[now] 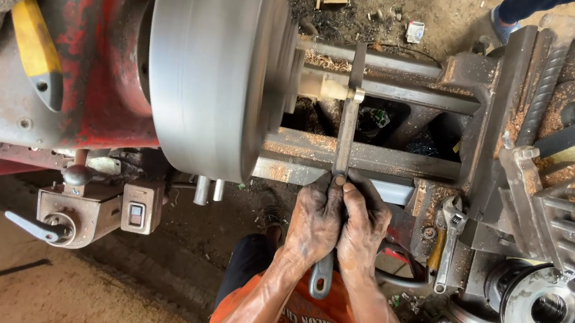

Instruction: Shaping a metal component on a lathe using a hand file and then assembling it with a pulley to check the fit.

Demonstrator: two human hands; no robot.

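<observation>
Both hands grip one long flat metal tool (346,128), which reaches from my chest across the lathe bed. My left hand (312,221) wraps its near part from the left. My right hand (363,228) closes on it from the right, touching the left hand. The tool's grey handle end with a hole (320,280) sticks out below my hands. Its far tip (356,94) rests against a pale wooden workpiece (324,85) held in the large grey chuck (215,68), which looks blurred with spin.
Red headstock (88,98) at left, with levers and a switch box (137,213) below. Lathe bed rails (373,156) run right to the carriage and tool post (553,204) strewn with sawdust. An adjustable wrench (447,242) lies at right. Another person's leg (524,8) is top right.
</observation>
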